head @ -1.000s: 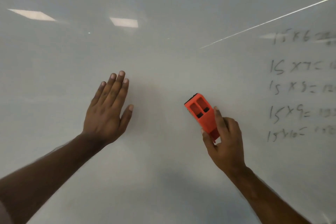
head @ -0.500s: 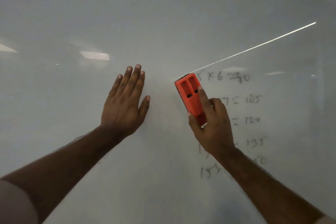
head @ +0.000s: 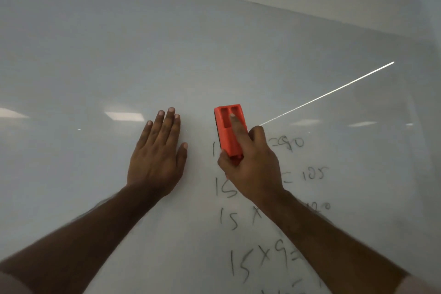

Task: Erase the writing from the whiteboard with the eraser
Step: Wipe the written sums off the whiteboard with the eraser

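Observation:
A large whiteboard (head: 95,55) fills the view. An orange eraser (head: 226,137) is pressed flat on it, held by my right hand (head: 253,167) with the index finger lying along its back. The eraser covers the start of the top line of dark handwritten sums (head: 288,144). More lines of the sums (head: 260,258) run down below it, partly hidden by my right forearm. My left hand (head: 157,157) rests flat on the board to the left of the eraser, fingers extended and holding nothing.
The board's top edge (head: 286,7) meets a pale wall above. Reflections of ceiling lights (head: 124,116) and a bright diagonal streak (head: 334,92) show on the glossy surface. The left part of the board bears no writing.
My right hand has carried the eraser from the blank area onto the top line of the sums. The view has swung right and up, bringing the writing toward the centre. My left hand stays flat.

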`<state>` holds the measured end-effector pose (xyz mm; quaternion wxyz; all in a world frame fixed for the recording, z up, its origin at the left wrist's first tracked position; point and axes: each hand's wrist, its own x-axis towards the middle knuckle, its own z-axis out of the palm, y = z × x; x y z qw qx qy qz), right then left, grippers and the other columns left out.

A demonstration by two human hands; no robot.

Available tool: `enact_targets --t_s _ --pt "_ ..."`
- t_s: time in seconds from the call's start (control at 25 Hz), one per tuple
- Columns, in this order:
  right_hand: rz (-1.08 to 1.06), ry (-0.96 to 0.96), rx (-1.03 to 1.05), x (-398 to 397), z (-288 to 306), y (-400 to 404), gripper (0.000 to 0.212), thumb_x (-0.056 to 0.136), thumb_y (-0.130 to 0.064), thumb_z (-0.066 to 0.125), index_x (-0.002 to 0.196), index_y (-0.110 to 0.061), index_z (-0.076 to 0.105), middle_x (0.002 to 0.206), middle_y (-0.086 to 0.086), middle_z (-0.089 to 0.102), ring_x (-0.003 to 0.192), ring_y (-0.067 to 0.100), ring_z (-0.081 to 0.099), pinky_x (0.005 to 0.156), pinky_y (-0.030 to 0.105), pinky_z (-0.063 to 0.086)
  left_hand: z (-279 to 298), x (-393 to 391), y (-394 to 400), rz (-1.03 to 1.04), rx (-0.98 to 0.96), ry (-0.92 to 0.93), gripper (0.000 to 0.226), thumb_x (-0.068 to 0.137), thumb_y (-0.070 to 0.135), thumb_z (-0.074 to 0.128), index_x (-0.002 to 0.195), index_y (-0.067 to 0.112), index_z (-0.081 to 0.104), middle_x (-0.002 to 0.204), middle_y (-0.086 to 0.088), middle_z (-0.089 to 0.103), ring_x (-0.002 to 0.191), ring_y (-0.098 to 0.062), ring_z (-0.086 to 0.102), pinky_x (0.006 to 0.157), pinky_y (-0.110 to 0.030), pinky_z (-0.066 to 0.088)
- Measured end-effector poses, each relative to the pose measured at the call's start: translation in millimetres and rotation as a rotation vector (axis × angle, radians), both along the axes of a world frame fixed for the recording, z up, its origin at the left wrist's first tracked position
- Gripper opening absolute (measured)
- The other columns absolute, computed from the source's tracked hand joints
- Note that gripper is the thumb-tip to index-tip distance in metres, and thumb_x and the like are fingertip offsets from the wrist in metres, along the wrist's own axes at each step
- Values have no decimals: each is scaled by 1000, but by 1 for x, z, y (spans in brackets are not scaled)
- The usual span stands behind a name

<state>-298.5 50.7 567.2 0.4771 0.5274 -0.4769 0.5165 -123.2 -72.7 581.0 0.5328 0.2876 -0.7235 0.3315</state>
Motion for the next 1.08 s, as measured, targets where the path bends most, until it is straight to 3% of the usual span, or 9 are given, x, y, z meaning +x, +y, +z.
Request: enact_targets --t_s 0.12,0.56,0.68,0.84,1.08 --pt "-16 59 -17 15 10 -18 78 88 -51 59 154 -30 23 106 7 48 73 16 52 64 33 59 -10 0 -11 50 34 -5 72 102 49 9 163 12 0 172 -5 -2 159 -19 -7 130 -34 -3" --pt "-100 181 28 3 20 -49 60 85 -42 61 142 -25 49 102 12 52 68 26 57 60 34 52 -17 -2 -20 60 -105 51 63 105 34 25 160 2 27 169 -11 21 158 -26 16 130 -42 15" --pt "-107 120 -3 -40 26 -37 60 82 -41 63 138 -26 53 97 13 49 61 30 54 55 36 52 -17 -2 -22 70 -111 57 63 106 33 25 160 2 25 169 -9 18 158 -24 15 130 -40 13" --pt "-139 0 -36 -100 30 -19 62 83 -50 45 140 -28 50 101 12 46 66 33 57 60 38 53 -17 -3 -23 92 -109 59 63 105 32 27 160 2 26 170 -8 18 159 -22 15 130 -39 11" --pt "-197 -141 -81 -170 25 1 58 86 -45 52 141 -25 50 101 12 44 68 32 53 63 39 52 -18 -5 -23 103 -101 59 64 105 33 26 160 2 25 170 -8 17 159 -24 15 130 -41 12"
